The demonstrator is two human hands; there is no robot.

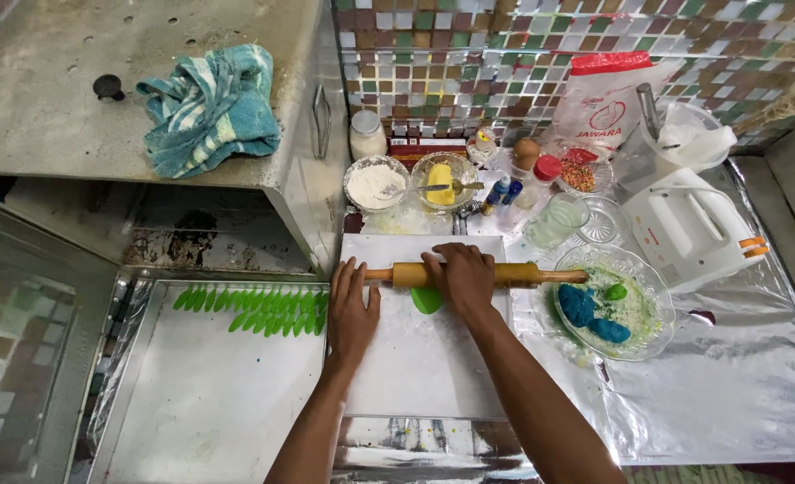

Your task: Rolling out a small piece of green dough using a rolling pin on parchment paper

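A person presses a wooden rolling pin (469, 273) over a green piece of dough (427, 299) on a white board (424, 358): the right hand (463, 273) clenched over the pin's middle, the left hand (351, 309) laid flat, fingers released, touching its left handle. A glass bowl (653, 282) stands just beside.

You're in a home kitchen | mosaic-tiled wall (469, 54) | white electric hand mixer (684, 229) | foil-covered tabletop (738, 376) | glass bowl of white flour (375, 184)
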